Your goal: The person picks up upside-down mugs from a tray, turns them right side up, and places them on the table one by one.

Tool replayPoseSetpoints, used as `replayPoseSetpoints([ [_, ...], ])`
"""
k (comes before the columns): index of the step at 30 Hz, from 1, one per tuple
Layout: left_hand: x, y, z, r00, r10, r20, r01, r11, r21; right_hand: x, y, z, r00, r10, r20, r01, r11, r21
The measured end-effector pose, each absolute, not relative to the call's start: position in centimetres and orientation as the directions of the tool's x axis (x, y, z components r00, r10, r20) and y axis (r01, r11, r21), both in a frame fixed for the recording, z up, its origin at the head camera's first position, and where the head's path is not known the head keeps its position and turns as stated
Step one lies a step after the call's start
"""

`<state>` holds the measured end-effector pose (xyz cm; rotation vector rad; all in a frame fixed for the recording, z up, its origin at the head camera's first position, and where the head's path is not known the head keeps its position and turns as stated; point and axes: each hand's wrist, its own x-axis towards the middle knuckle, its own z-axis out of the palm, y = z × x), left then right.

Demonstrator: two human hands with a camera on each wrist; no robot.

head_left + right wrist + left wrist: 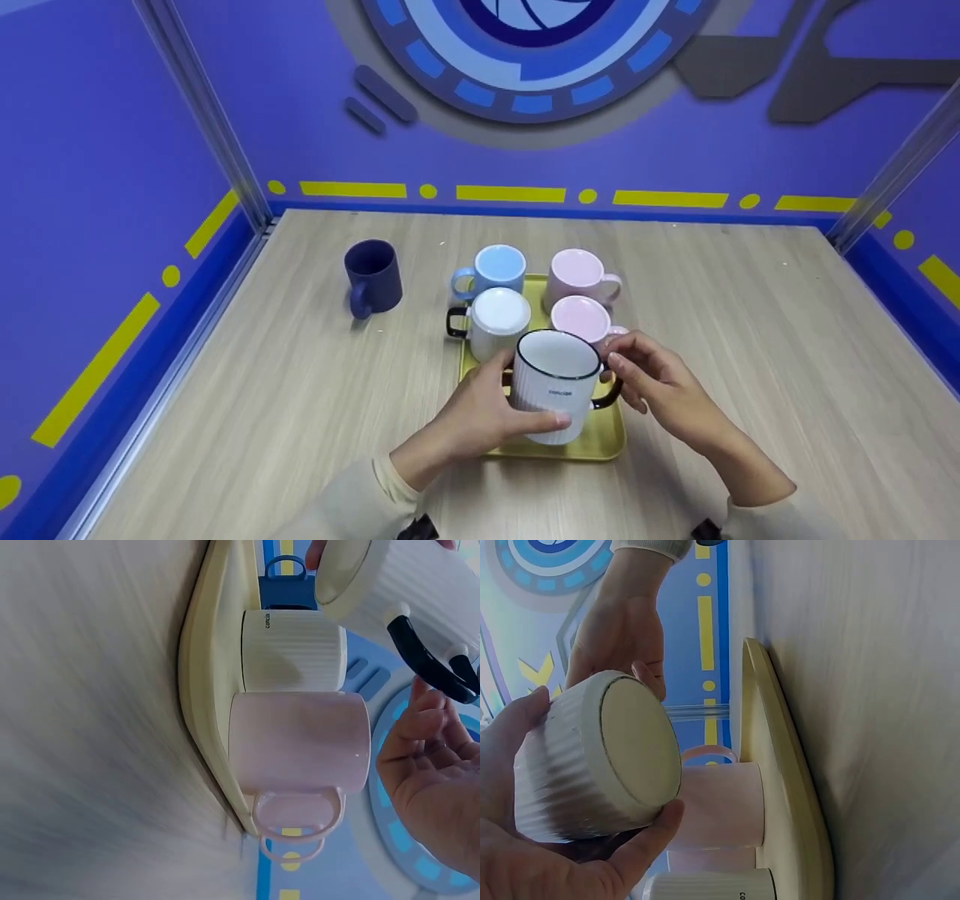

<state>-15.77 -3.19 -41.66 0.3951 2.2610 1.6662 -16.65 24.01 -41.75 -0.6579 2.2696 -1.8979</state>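
Note:
My left hand (484, 409) grips a white ribbed mug (556, 390) with a black rim, its thumb across the front. The mug is held tilted above the near end of a yellow tray (600, 448). In the left wrist view its pale base (640, 742) shows. At the mug's black handle (427, 664), my right hand (667, 386) pinches with thumb and fingertips. Several mugs stand upside down on the tray: a blue mug (500, 268), a white mug (499, 319) with a black handle, a farther pink mug (576, 274) and a nearer pink mug (580, 319).
A dark blue mug (375, 277) stands upright on the wooden table (300, 390), left of the tray. Blue printed panels (525, 165) close in the table at the back and both sides.

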Motion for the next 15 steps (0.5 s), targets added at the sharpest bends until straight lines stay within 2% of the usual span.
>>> replayPoseSetpoints([
  [6,-15.8,-3.1,-42.5,-0.916,0.400,0.022,0.137,0.261,0.956,-16.4,23.8,-41.5,-0.863,-0.490,0.123,-0.185,0.080,-0.979],
  [15,-16.3,-3.4,-43.2,-0.896,0.421,0.140,0.276,0.283,0.918,-16.2,23.5,-41.5,-0.841,-0.503,0.197,-0.275,0.086,-0.957],
])
